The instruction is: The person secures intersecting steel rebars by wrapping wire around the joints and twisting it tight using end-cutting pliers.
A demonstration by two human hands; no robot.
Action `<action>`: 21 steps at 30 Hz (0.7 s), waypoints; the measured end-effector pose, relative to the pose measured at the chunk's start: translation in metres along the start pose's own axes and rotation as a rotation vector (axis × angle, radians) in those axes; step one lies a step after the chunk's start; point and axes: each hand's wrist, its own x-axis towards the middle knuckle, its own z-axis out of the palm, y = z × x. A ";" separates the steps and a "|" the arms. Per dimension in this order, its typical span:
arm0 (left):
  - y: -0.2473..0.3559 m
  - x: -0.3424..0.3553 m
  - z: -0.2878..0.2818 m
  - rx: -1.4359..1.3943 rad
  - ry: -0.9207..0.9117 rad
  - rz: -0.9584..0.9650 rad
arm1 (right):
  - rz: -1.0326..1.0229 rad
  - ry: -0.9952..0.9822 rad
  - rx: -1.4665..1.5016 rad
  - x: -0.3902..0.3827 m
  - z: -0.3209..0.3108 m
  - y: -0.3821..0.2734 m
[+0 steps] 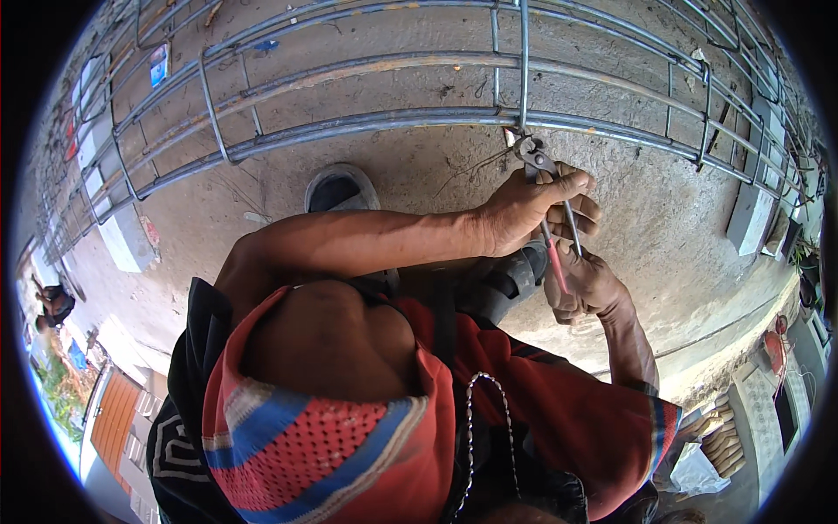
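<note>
A pair of metal tying pincers (534, 154) with a red grip on one handle is raised to the lower bars of a long steel rebar cage (393, 120), its jaws at an upright crossbar. My left hand (541, 205) is closed around the upper part of the handles, just below the jaws, with some fingers bent over the far handle. My right hand (580, 284) holds the lower handle ends, fingers curled by the red grip. A thin wire (467, 170) runs out to the left of the jaws.
Pale blocks (746, 223) lie beneath both sides of the cage on the concrete floor (410, 175). My sandalled feet (340, 190) are below my arms. A person (54, 304) is at the far left. A low ledge with stacked pieces (716, 437) and a white bag is at lower right.
</note>
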 end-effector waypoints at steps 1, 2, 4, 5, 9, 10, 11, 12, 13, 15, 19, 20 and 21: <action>-0.003 0.001 -0.003 0.006 0.001 -0.002 | 0.007 -0.106 0.116 0.004 -0.005 0.005; -0.004 0.003 -0.002 0.071 0.002 0.090 | 0.026 -0.203 0.235 0.007 -0.011 0.009; -0.008 0.007 0.001 0.100 0.046 0.166 | 0.013 -0.240 0.302 0.006 -0.016 0.010; -0.009 0.005 0.001 0.106 0.045 0.174 | -0.035 -0.200 0.237 0.005 -0.012 0.006; -0.009 0.002 0.000 0.115 0.069 0.214 | -0.411 0.096 -0.276 -0.004 0.003 0.002; -0.008 0.000 -0.001 0.091 0.091 0.193 | -0.375 0.119 -0.227 -0.003 0.006 0.004; -0.005 -0.002 -0.002 0.086 0.086 0.201 | -0.374 0.121 -0.237 -0.003 0.006 0.010; 0.000 -0.007 -0.005 0.362 0.109 0.153 | -0.349 0.094 -0.058 -0.001 0.002 0.020; 0.008 -0.012 -0.004 0.635 0.125 0.097 | -0.322 0.075 0.124 0.000 -0.003 0.027; 0.017 -0.042 -0.013 1.229 0.104 0.349 | -0.312 0.097 0.008 0.001 -0.008 0.028; 0.032 -0.053 -0.038 1.346 0.263 0.798 | -0.338 0.046 0.187 0.001 -0.006 0.029; 0.034 -0.045 -0.046 1.297 0.361 1.109 | -0.429 -0.021 0.117 0.003 -0.006 0.028; 0.028 -0.045 -0.050 1.300 0.375 1.117 | -0.518 -0.107 0.045 0.006 -0.006 0.025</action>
